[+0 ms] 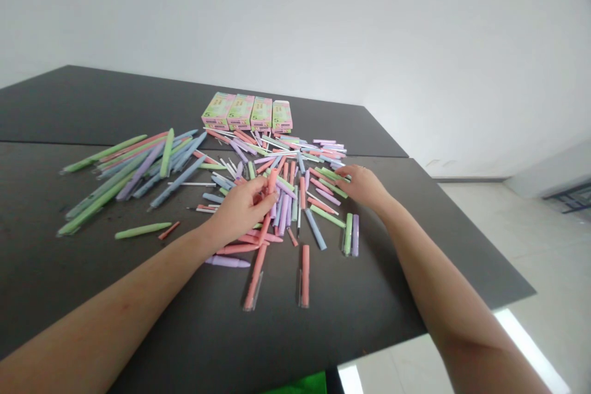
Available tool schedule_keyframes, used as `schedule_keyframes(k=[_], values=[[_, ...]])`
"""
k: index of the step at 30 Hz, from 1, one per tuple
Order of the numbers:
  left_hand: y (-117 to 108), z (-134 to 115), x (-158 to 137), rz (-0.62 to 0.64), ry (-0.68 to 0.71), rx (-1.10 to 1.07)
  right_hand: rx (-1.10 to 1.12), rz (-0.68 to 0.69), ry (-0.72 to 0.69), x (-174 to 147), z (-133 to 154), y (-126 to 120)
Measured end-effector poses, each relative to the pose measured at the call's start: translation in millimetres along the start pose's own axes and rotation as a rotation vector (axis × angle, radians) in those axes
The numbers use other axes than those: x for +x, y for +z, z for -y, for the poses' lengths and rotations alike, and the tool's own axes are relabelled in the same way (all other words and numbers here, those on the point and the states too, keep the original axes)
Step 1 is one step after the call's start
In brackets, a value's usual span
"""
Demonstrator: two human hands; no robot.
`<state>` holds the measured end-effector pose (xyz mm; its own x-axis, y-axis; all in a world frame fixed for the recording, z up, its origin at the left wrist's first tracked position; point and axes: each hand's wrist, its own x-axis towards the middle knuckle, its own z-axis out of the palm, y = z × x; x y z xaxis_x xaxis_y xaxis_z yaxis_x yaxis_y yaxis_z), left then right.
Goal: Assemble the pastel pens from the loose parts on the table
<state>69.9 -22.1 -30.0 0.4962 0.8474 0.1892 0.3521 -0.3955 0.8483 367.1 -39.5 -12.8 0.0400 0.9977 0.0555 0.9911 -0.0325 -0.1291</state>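
My left hand [247, 206] is closed around a coral-red pen barrel [272, 181], held upright above a loose heap of pen parts. Over at the heap's right side, my right hand [362, 186] has its fingers pinched at a light green pen piece [340, 176]; the fingertips partly hide it. Pastel barrels and caps in green, purple, blue and coral lie between the hands, with thin white refills [277, 154] among them. Nearer to me are two coral pen caps with clear clips, one being the right coral cap [305, 277]. A green cap [348, 235] and a purple cap [355, 235] lie side by side.
Several long assembled pens [138, 169] lie in a pile at the left, with a single green pen [143, 231] in front. Several pink-and-green boxes [240, 112] stand in a row behind the heap. The dark table [184, 332] ends at the right, above a pale floor.
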Motion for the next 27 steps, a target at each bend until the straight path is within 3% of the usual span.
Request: schedule_keyframes(k=[12, 21, 27], values=[[0, -1, 0, 0.016, 0.008, -0.024, 0.086, 0.090, -0.138, -9, 21, -2], [0, 0, -1, 0.014, 0.004, -0.026, 0.339, 0.069, 0.009, -1, -4, -11], [0, 0, -1, 0.009, 0.004, -0.028, 0.421, -0.227, 0.291, 4, -44, -19]])
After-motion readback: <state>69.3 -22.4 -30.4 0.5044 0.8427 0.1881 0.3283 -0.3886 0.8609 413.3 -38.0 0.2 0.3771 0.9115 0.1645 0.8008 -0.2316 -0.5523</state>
